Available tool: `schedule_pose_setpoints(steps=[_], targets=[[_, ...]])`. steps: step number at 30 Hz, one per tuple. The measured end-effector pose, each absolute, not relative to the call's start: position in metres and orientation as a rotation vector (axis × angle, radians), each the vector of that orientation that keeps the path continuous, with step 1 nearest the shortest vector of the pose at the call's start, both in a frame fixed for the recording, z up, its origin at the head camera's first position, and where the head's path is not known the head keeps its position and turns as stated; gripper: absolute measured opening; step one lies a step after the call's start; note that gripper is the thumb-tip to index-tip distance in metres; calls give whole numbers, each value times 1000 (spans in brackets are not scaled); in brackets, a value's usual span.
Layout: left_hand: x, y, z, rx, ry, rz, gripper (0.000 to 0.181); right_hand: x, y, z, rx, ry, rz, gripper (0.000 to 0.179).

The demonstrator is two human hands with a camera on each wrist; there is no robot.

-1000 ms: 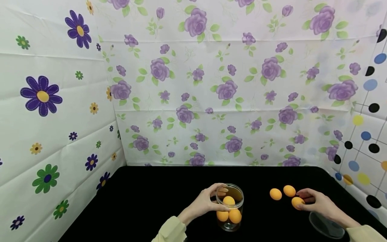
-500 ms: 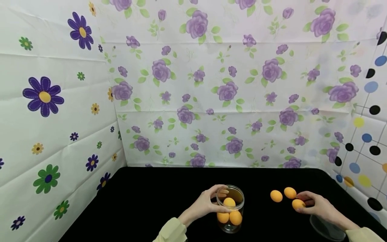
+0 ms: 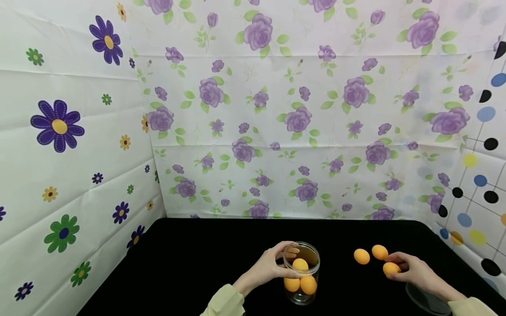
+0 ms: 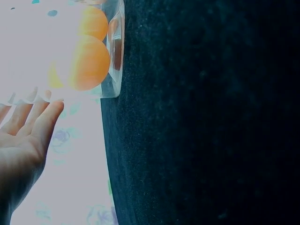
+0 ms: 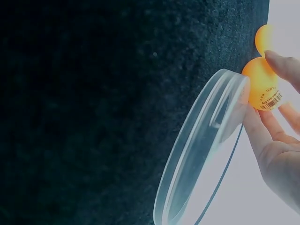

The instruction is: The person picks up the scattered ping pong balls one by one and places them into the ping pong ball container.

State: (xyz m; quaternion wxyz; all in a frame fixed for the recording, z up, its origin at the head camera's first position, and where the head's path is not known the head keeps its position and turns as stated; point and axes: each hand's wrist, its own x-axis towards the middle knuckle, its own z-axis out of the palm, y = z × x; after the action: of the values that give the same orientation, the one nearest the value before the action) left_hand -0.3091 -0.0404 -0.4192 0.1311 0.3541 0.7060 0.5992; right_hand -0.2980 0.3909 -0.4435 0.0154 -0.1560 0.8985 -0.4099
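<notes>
My left hand (image 3: 262,268) grips a clear, lidless jar (image 3: 302,299) near its rim, thumb in front and fingers behind. Inside the upright jar lie several orange table tennis balls (image 3: 309,285), also visible through its wall (image 4: 91,63). Over to the right, my right hand (image 3: 418,274) pinches another orange table tennis ball (image 3: 391,269) between thumb and fingers. Print and a barcode show on this ball (image 5: 260,82) in the right wrist view. Two more loose balls, one nearer (image 3: 380,252) and one farther left (image 3: 361,256), rest just beyond it.
A round clear lid (image 3: 427,300) lies on the black table (image 3: 205,263) under my right wrist, partly hidden by it. Flower-patterned sheets (image 3: 237,175) hang behind and on the left, a dotted one (image 3: 474,197) on the right.
My right hand's fingers have edged slightly left over the ball they pinch. The left hand and jar keep their place; the head view has shifted a little.
</notes>
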Motion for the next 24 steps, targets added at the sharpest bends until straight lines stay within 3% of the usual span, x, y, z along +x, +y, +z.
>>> schedule_pose_setpoints(steps=[24], targets=[[-291,-43,-395,1019,2040,1732,60,-296,386,-440,-467,2865,-1268,47]])
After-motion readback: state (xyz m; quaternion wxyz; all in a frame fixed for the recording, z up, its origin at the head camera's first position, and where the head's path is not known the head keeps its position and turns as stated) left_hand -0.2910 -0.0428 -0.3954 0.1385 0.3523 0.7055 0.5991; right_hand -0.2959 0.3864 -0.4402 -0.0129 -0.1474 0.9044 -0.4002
